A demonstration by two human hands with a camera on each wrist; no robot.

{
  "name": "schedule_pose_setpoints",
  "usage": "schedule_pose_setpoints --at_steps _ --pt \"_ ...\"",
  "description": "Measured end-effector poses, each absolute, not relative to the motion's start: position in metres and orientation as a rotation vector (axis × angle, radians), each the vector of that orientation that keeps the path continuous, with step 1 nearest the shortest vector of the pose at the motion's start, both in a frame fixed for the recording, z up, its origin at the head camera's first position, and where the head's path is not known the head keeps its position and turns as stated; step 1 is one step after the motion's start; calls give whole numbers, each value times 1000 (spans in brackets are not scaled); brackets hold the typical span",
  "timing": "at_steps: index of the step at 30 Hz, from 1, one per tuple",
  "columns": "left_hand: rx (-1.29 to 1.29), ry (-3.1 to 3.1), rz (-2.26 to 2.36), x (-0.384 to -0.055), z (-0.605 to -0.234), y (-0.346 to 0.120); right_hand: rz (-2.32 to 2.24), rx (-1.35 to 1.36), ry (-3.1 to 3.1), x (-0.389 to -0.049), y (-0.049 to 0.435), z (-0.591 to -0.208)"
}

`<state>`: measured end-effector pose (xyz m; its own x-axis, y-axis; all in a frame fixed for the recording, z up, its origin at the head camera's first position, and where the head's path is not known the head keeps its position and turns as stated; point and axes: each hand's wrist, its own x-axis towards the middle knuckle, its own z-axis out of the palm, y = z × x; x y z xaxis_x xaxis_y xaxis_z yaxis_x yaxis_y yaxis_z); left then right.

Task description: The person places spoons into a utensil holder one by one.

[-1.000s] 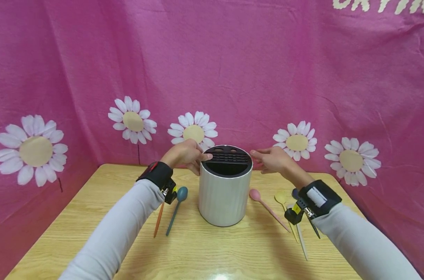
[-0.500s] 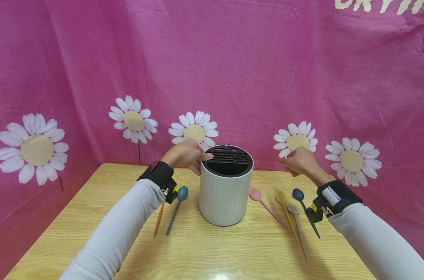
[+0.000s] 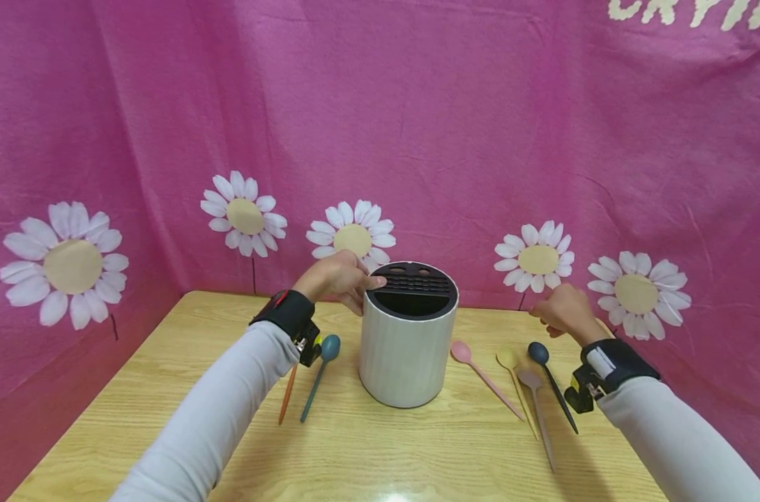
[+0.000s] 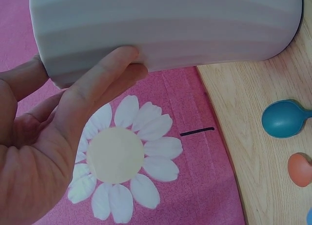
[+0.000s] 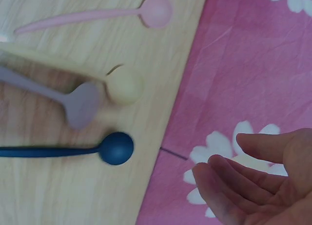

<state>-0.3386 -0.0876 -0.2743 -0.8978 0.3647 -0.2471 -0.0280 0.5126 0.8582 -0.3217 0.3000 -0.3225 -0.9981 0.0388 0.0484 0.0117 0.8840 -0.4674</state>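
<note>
A white ribbed utensil holder (image 3: pixel 405 362) with a black slotted insert stands upright on the table. My left hand (image 3: pixel 337 276) grips its left rim, thumb over the top edge and fingers along the outer wall, which shows in the left wrist view as a pale side (image 4: pixel 170 27). My right hand (image 3: pixel 565 310) hovers beyond the spoons on the right, fingers loosely bent and nothing between them. Nearest to it lies a dark blue spoon (image 3: pixel 538 353). Beside that are a greyish-brown spoon (image 5: pixel 83 108), a yellow spoon (image 5: pixel 125 84) and a pink spoon (image 5: pixel 157 11).
Left of the holder lie a teal spoon (image 3: pixel 330 347) and an orange spoon (image 4: pixel 299 169), partly hidden by the left wrist gear in the head view. A pink cloth (image 3: pixel 418 139) with daisies hangs behind the wooden table (image 3: pixel 355 453).
My right hand has moved from beside the holder's right rim away to the right, over the far ends of the spoons. The left hand stays on the rim.
</note>
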Motion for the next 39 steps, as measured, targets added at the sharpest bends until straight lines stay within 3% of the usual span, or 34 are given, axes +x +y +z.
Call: schedule_pose_setpoints --at_steps 20,39 --pt "255 2350 1366 -339 -276 -89 779 -282 -3215 -315 334 -365" --pt "274 2324 1386 -337 -274 -89 697 -388 -3340 -313 331 -396"
